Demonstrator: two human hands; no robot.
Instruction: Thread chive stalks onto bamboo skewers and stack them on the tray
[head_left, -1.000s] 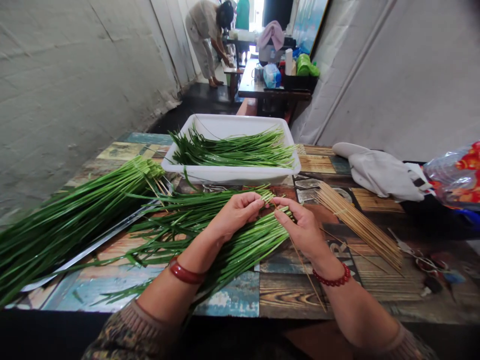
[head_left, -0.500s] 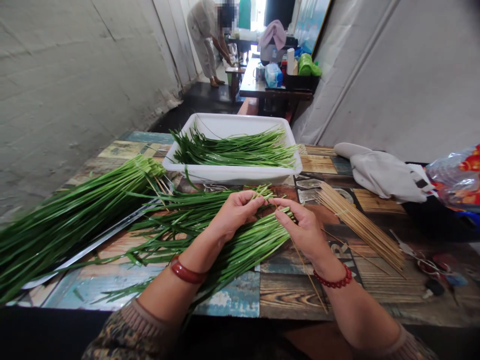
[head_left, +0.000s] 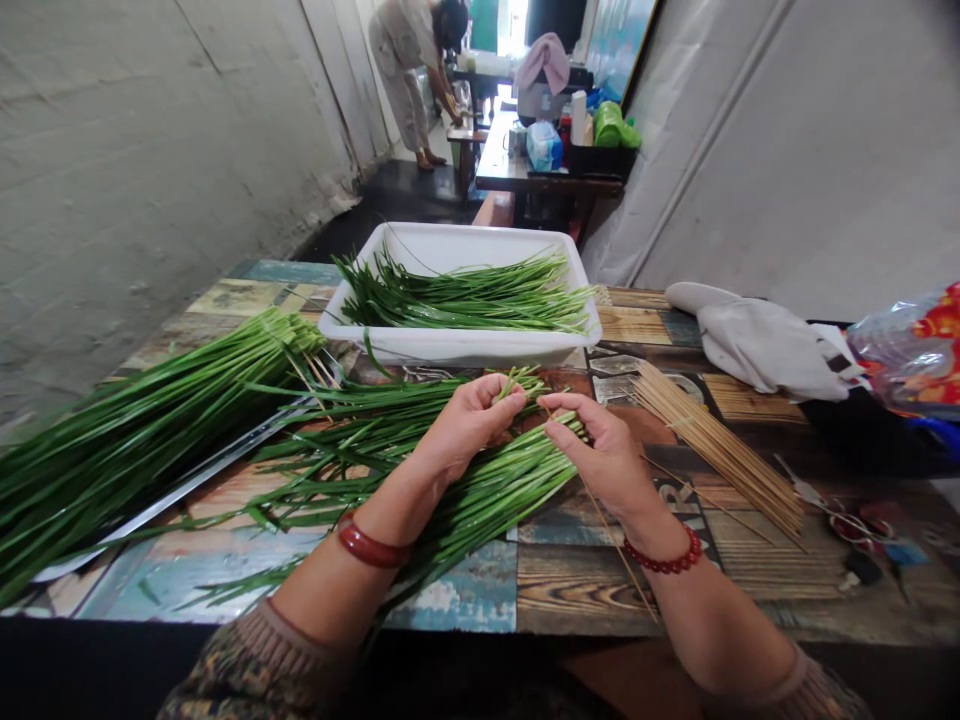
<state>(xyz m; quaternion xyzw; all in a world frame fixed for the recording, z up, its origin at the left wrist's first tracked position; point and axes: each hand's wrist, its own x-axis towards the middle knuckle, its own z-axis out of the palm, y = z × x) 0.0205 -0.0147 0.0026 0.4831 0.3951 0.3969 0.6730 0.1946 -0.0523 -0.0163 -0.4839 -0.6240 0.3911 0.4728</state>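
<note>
My left hand (head_left: 480, 415) is closed, thumb and fingers pinching the pale stem ends of a few garlic chives. Close beside it, my right hand (head_left: 604, 445) pinches a thin bamboo skewer (head_left: 616, 545), whose tip points toward those stems; the rest slants down past my wrist to the table's front edge. Loose garlic chives (head_left: 517, 475) spread on the table beneath both hands, leaves to the left. Farther left, a thick pile of chives (head_left: 165, 425) lies on a shiny tray (head_left: 199, 485), with skewer ends showing near its stems.
A white plastic basin (head_left: 465, 345) with more chives stands behind my hands. To the right lie a bundle of bamboo skewers (head_left: 720, 450), scissors (head_left: 799, 482), keys (head_left: 859, 570) and a grey cloth (head_left: 757, 340). Another person (head_left: 412, 80) bends over near a back table (head_left: 502, 180).
The view has shifted slightly. Both hands stay almost in place, and the skewer tip remains close to the pinched stems.
</note>
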